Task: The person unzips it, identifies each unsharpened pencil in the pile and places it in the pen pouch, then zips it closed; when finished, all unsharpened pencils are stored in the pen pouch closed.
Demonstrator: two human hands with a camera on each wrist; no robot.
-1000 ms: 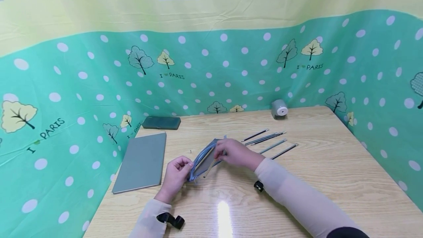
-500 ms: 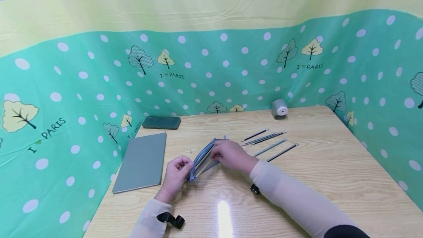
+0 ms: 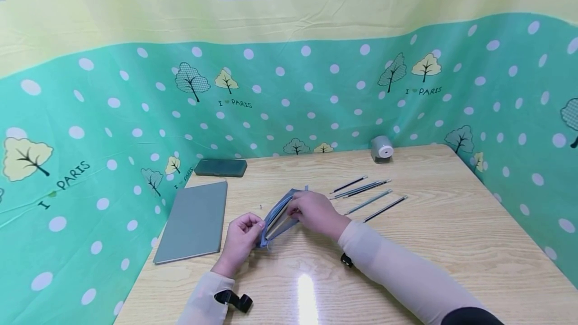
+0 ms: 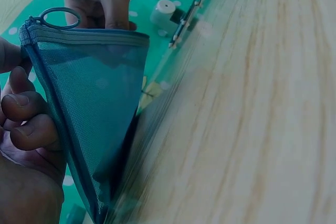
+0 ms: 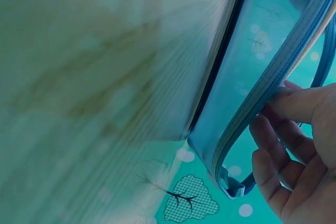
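Observation:
A blue mesh zipper pouch (image 3: 273,214) stands on the table with its top unzipped, its see-through side wall (image 4: 94,87) facing the left wrist view. My left hand (image 3: 241,237) pinches the pouch's near left corner, beside the zip end. Over the opening, my right hand (image 3: 314,210) pinches a light wood-coloured pencil (image 3: 278,226) that lies lengthwise between the zip edges. In the right wrist view, the pencil (image 5: 311,44) runs along the inside of the zip, and my right thumb and fingers reach in at the opening. The pencil's far end is hidden by that hand.
Several dark and blue pencils (image 3: 368,201) lie to the right of the pouch. A grey pencil sharpener (image 3: 382,150) stands at the back. On the left are a grey notebook (image 3: 191,222) and a dark green case (image 3: 221,167). A patterned curtain (image 3: 311,89) borders the table.
My right hand has moved slightly left and lowered the pencil from in front of the pouch into its opening. My left hand stays at the pouch corner.

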